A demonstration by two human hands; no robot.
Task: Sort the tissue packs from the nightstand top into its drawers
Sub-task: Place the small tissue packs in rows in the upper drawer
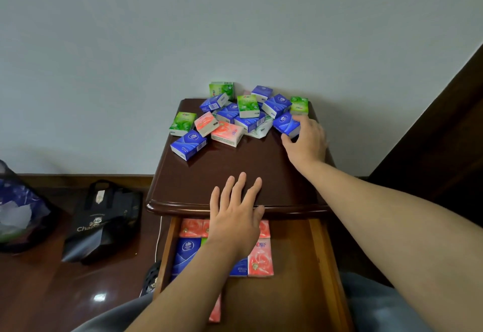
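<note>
Nearest the camera, the open drawer [320,253] under the nightstand [235,164] top already holds packs: about three pink, two blue and a sliver of green show, though the left forearm hides part of the row, so the count is uncertain. One more pink pack [215,310] lies toward the drawer's front.

Judging by that, the sorting looks less than halfway done. Still on the nightstand top, piled toward its back edge against the wall, I count roughly seven blue, four green, two pink and one whitish pack.

At the pile's right end, the right hand [307,138] curls its fingers round a blue pack [286,123]. The left hand [235,208] hovers over the nightstand's front edge, fingers spread and holding nothing.

Left of the nightstand, a black bag [104,224] sits on the floor.
</note>
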